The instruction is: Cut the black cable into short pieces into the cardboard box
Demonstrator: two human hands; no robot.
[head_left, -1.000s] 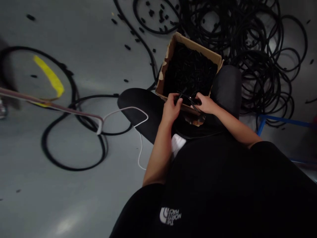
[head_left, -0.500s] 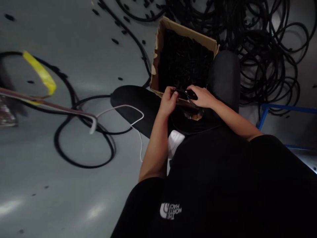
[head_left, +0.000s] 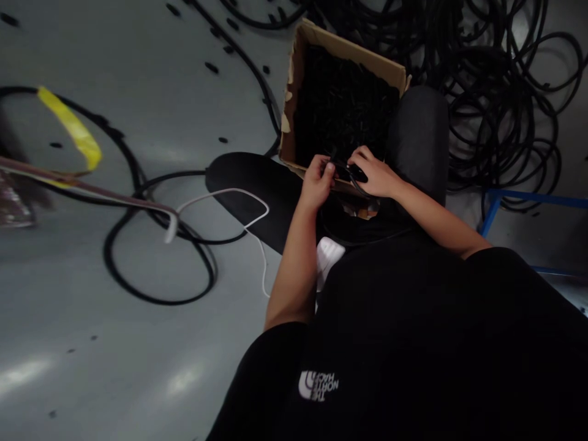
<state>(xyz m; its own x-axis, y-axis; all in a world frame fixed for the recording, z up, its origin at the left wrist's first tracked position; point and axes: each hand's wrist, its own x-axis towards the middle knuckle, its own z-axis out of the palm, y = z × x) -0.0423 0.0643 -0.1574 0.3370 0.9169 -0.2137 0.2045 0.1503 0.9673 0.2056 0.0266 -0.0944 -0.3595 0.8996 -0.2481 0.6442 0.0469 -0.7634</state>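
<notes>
My left hand [head_left: 318, 180] is closed, thumb against fingers, on a length of black tubing [head_left: 334, 157] at the near edge of a cardboard box. Just right of it, my right hand [head_left: 374, 174] curls around the dark looped handles [head_left: 357, 182] of a hand tool that looks like scissors. The tool's front end meets the tubing between my hands; black on black hides its exact outline. Beneath both hands, the open cardboard box [head_left: 289, 147] holds a heap of short black pieces [head_left: 344, 101].
Tangled coils of black tubing [head_left: 500, 116] lie at the upper right. Loose black pieces [head_left: 212, 67] dot the grey floor. Left are a tubing loop [head_left: 158, 301], a yellow strip [head_left: 73, 128], and a bar with a white hooked end [head_left: 171, 228]. A blue frame [head_left: 542, 197] stands right.
My right hand has shifted slightly and its fingers are raised a little more on the tool. The tubing end at my left hand now points more upward. The view has moved slightly.
</notes>
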